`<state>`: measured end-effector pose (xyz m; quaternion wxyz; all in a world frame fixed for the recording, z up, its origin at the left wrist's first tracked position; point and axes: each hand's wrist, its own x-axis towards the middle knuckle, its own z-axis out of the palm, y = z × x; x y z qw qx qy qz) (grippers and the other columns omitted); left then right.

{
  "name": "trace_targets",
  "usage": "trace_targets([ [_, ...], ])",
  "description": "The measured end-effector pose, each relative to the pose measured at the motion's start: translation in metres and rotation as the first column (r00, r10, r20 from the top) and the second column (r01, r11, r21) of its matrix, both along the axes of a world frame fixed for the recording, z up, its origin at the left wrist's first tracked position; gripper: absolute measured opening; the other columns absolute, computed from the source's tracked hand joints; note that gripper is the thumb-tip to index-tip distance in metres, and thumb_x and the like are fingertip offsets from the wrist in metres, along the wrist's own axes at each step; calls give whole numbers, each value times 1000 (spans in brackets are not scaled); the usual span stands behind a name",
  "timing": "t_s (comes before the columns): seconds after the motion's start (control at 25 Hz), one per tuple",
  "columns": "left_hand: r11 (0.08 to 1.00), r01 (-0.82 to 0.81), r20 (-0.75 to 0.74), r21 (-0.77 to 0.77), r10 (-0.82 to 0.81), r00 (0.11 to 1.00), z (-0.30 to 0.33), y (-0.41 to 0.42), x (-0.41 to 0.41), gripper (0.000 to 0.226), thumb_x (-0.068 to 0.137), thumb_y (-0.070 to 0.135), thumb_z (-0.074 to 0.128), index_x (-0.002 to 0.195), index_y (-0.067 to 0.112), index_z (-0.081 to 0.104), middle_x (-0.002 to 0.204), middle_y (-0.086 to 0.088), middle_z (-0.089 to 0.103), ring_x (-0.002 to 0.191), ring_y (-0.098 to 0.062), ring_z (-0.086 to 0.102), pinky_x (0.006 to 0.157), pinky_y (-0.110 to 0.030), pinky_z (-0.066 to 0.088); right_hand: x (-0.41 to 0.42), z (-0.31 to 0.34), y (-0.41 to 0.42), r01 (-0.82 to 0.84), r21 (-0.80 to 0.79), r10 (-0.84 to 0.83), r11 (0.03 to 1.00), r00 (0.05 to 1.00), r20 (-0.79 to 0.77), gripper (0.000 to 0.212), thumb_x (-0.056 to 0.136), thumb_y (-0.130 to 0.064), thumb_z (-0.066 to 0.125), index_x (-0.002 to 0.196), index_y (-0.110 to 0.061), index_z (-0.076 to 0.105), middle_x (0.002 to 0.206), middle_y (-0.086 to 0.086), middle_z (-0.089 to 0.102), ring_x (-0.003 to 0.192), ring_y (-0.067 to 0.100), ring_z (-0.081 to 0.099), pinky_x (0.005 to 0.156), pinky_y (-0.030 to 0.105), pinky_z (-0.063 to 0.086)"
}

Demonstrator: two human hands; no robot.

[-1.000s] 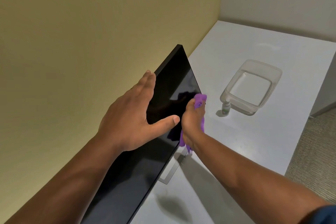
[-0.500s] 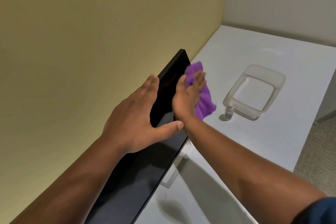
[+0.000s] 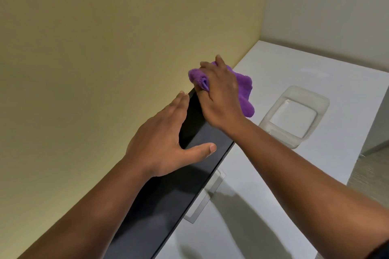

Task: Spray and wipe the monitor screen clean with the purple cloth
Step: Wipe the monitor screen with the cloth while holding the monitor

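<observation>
The black monitor [image 3: 168, 195] stands along the yellow wall, its dark screen facing right. My left hand [image 3: 164, 143] lies flat over the monitor's top edge, fingers behind it and thumb on the screen. My right hand [image 3: 219, 94] presses the bunched purple cloth [image 3: 244, 90] against the far top corner of the monitor. The spray bottle is hidden behind my right forearm.
A clear plastic tub [image 3: 294, 115] sits on the white table [image 3: 315, 174] to the right of the monitor. The monitor's grey stand foot [image 3: 202, 202] rests on the table below the screen. Carpeted floor shows past the table's right edge.
My right hand has swept the cloth from the lower middle of the screen up to the far top corner. The left hand has stayed on the top edge.
</observation>
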<state>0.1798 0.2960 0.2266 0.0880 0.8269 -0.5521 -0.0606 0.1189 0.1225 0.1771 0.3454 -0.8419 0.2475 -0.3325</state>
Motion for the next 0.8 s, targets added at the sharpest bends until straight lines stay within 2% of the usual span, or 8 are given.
trace_targets([
  [0.08,996,27,-16,-80,-28,999,0,-2,1,110,69,98,39,157,37,17,160,21,30,142,-2,38,96,-25,43,1,-6,19,-99,-136,91,986,994,-66,48,91,-24,49,136,-11,59,146,4,57,154,27,24,122,47,19],
  [0.12,993,33,-13,-111,-34,999,1,-3,2,105,70,94,45,154,36,22,154,22,37,133,-3,47,89,-24,46,-2,-6,22,-141,-155,129,978,988,-86,46,92,-23,49,136,-13,60,145,2,57,154,25,24,122,45,18],
  [0.16,993,26,-9,-119,-27,1000,2,-3,3,105,71,94,46,154,35,22,153,21,37,131,-3,47,89,-24,46,-5,-3,17,-169,-158,153,973,982,-112,47,93,-24,47,137,-14,59,145,1,57,154,24,25,121,44,18],
  [0.28,999,-30,5,-43,31,1000,-1,-2,6,121,66,102,30,161,32,2,170,15,10,150,-1,20,109,-27,37,-10,9,0,-180,-174,148,968,972,-183,51,94,-29,40,140,-16,58,146,0,56,153,24,26,121,43,20],
  [0.36,999,-47,43,-1,47,998,-3,0,8,125,66,102,27,162,28,-2,172,9,0,155,-5,9,119,-32,29,-9,11,0,-184,-180,148,966,969,-198,53,94,-31,38,141,-14,57,148,3,55,154,26,26,121,43,21],
  [0.52,999,-31,102,38,27,994,0,14,4,112,81,93,25,162,21,0,172,0,-1,157,-13,7,124,-38,25,-9,14,9,-179,-194,132,964,963,-236,50,96,-30,40,140,-13,55,148,4,55,154,27,25,122,44,22],
  [0.64,996,-54,113,71,46,992,1,51,1,103,87,90,13,162,23,-5,172,2,-7,158,-13,3,125,-37,20,-10,17,6,-163,-208,112,965,965,-235,42,102,-26,47,140,-12,54,147,5,55,153,28,26,121,43,22],
  [0.8,988,-147,112,46,141,984,0,111,-9,95,89,88,9,162,29,-4,172,7,-7,157,-10,2,125,-35,20,-7,19,17,-125,-198,80,972,972,-219,41,103,-27,47,139,-9,54,146,9,55,152,33,27,121,45,22],
])
